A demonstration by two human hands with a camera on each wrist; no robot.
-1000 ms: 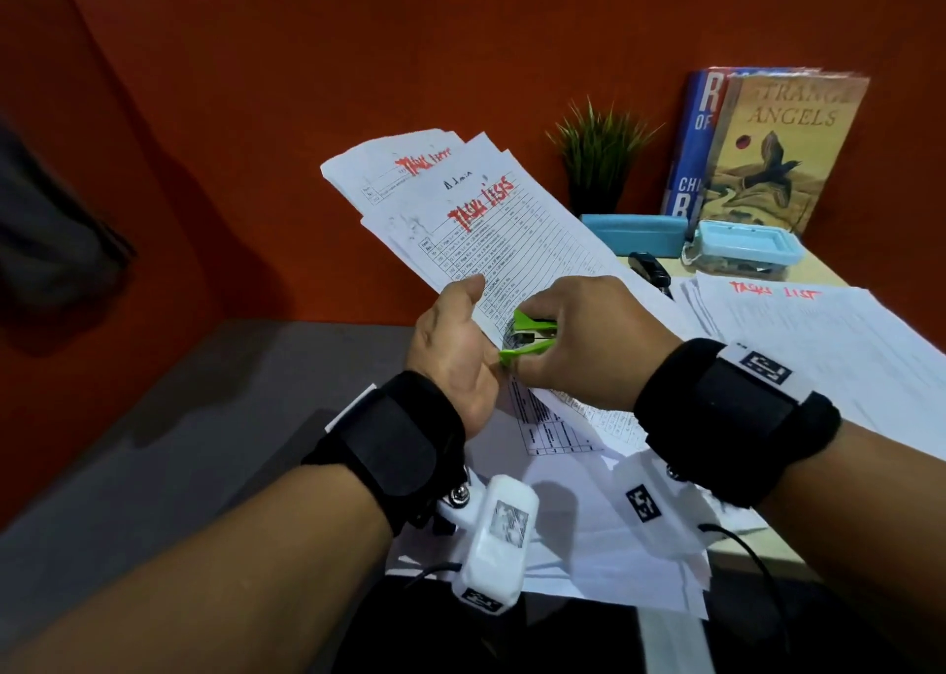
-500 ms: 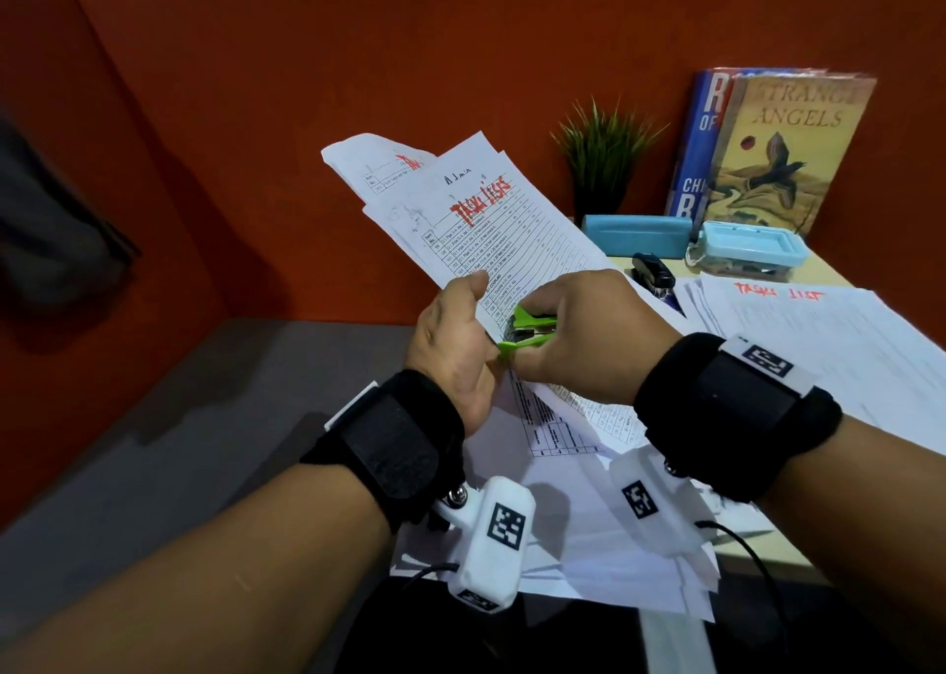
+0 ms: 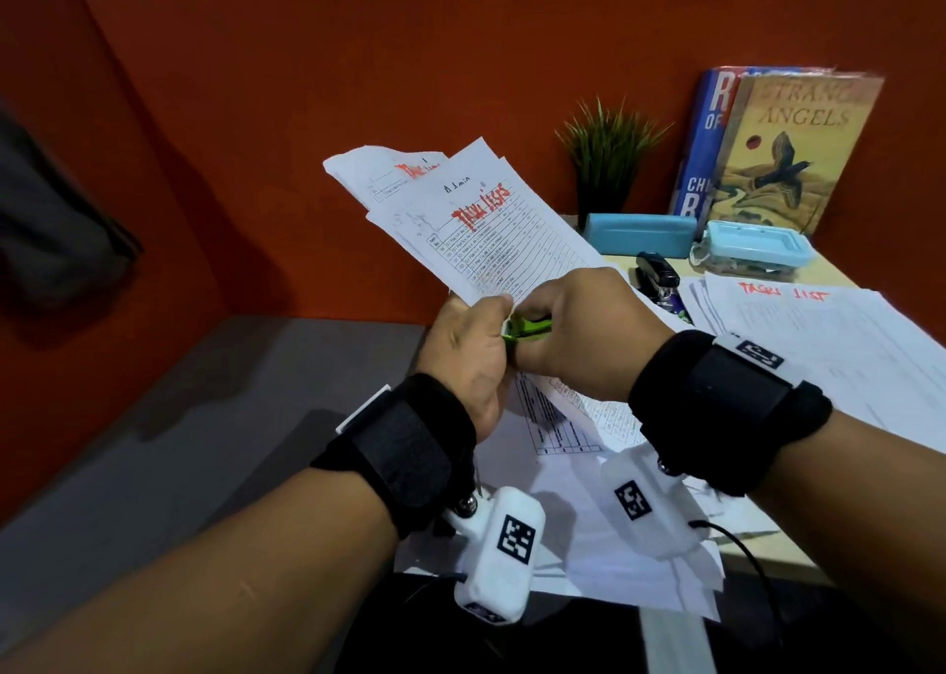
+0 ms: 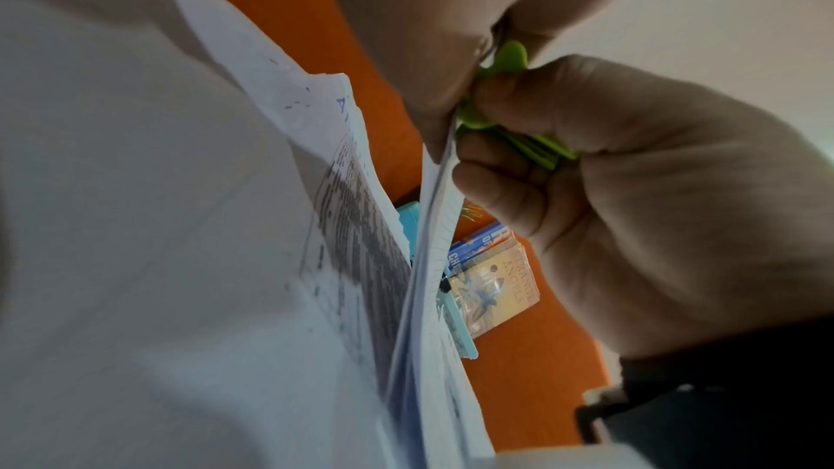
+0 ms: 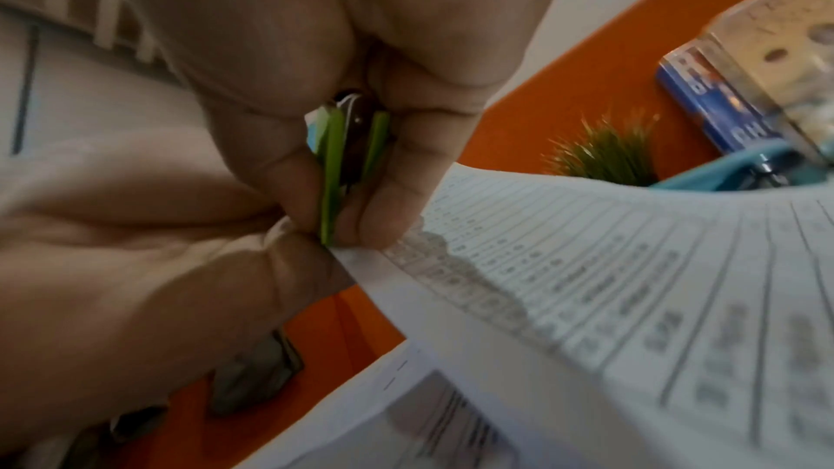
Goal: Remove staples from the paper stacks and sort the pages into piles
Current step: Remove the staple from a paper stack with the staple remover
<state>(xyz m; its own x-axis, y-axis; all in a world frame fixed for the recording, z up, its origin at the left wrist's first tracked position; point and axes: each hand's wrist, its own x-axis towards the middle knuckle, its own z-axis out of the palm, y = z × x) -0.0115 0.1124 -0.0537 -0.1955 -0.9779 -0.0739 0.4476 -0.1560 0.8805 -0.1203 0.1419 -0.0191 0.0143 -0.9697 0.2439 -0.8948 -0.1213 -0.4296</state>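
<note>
Plainly, everything turns on the lower corner of the held stack [image 3: 491, 233], where both hands meet: the left hand [image 3: 468, 353] pinches that corner between thumb and fingers, and the right hand [image 3: 588, 333], touching it from the right, is curled round the green remover [image 3: 527, 328], squeezing its two handles together against the same corner. From that pinch the stack runs up and away to the far left, its long axis slanting off from the hands, with a back sheet fanning loose at the top. In the right wrist view the remover [image 5: 336, 170] points down onto the paper edge just beside the left thumb; the staple itself is hidden under the fingers, so I cannot tell whether it is caught or already out. I judge the pull should go to the right, away from the left hand, which is placed to brace the corner. Under the wrists loose sheets [image 3: 614, 561] lie on the bench [image 3: 829, 271], and to the right of the right hand a flat pile [image 3: 844, 346] lies there. Beyond it are a black stapler [image 3: 658, 271], two pale blue cases, a small plant [image 3: 609, 156] and two books [image 3: 788, 156] leaning on the orange partition [image 3: 307, 84], which closes in the back and left.
</note>
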